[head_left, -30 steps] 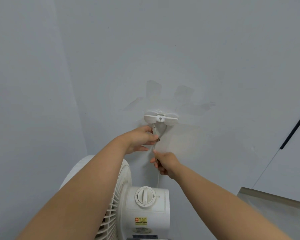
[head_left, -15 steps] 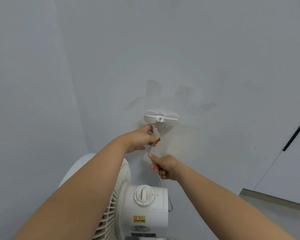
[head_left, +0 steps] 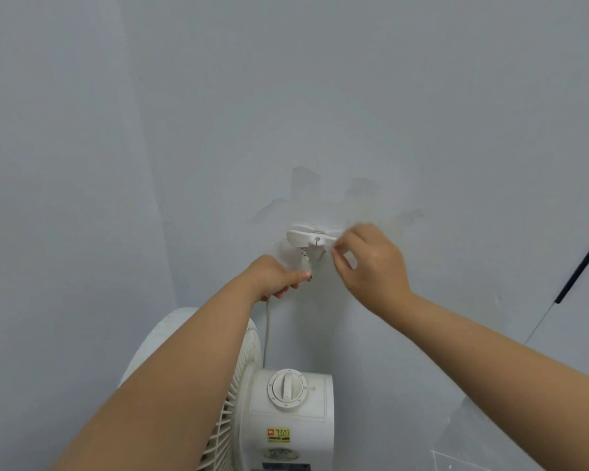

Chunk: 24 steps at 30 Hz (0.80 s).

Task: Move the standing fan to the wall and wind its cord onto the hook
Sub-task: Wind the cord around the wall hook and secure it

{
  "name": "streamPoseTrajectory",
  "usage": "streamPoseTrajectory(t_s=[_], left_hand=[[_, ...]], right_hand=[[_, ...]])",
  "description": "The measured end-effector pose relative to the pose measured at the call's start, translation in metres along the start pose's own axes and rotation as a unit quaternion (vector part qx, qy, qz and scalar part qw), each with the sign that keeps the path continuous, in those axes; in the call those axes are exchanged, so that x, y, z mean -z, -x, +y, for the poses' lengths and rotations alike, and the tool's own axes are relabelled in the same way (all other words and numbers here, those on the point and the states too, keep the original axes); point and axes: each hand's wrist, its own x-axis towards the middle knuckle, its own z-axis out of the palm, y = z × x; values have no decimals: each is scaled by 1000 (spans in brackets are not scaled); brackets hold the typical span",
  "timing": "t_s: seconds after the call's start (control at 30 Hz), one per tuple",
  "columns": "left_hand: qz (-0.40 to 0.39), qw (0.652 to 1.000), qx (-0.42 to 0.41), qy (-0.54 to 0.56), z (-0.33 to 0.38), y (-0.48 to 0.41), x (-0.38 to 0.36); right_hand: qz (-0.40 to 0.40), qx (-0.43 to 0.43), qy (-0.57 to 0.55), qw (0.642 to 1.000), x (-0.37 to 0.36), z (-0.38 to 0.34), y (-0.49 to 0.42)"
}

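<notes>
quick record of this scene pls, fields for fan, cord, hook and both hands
hook: white wall hook on the wall
fan: standing fan below it, dial on its housing
cord: white cord runs up from the fan to the hook
left: left hand grips the cord just below the hook
right: right hand, blurred, at the hook's right end, seems to pinch the cord
stage: winding under way

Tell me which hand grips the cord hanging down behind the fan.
The left hand: it grips the cord below the hook, above the fan. The right hand is higher, blurred, at the hook's right end.
</notes>
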Motion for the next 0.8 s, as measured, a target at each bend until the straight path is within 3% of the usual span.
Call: streamPoseTrajectory(t_s=[0.07, 0.17, 0.27, 0.33, 0.47, 0.63, 0.8], left_hand=[[-8, 999, 28, 31, -1, 0, 2], [-19, 995, 66, 79, 0, -1, 6], [-22, 991, 85, 101, 2, -2, 8], [-27, 989, 93, 109, 2, -3, 6], [-23, 987, 106, 116, 4, -2, 7], [18, 985, 124, 121, 5, -1, 5], [73, 976, 83, 190, 8, 0, 11]], right_hand=[[5, 81, -7, 997, 0, 4, -18], [-92, 142, 34, 985, -6, 9, -32], [-218, 210, 106, 947, -13, 14, -24], [-251, 242, 158, 924, -12, 17, -18], [-269, 257, 198, 907, -9, 13, -17], [-260, 263, 162, 915, -6, 12, -24], [-281, 255, 141, 914, -6, 10, -26]])
